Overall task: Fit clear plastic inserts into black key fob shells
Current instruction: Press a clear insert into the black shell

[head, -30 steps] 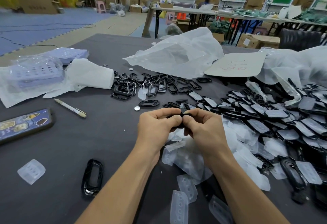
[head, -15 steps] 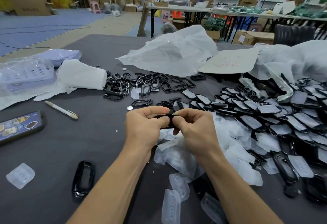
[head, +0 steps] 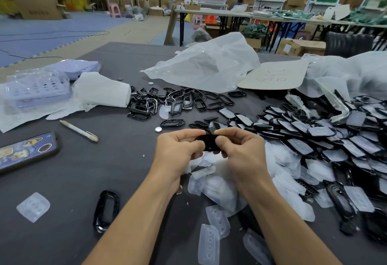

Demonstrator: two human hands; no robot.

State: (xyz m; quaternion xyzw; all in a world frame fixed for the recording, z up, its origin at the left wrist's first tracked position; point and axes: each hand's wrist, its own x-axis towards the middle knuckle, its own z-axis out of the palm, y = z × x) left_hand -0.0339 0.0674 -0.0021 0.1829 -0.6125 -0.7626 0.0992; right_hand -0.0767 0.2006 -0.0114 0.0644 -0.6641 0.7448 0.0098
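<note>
Both left hand (head: 178,151) and right hand (head: 243,155) pinch a black shell (head: 209,142) over clear inserts (head: 217,218), shell heap (head: 314,137) rightward.

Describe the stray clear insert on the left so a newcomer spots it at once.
Start at the near-left part of the grey table, nearer than the phone. Left of a lone oval black shell lies one clear insert. Unlike the heaped inserts further right, it sits alone.

L hand (head: 178,152), R hand (head: 243,155) — bare past wrists.
</note>
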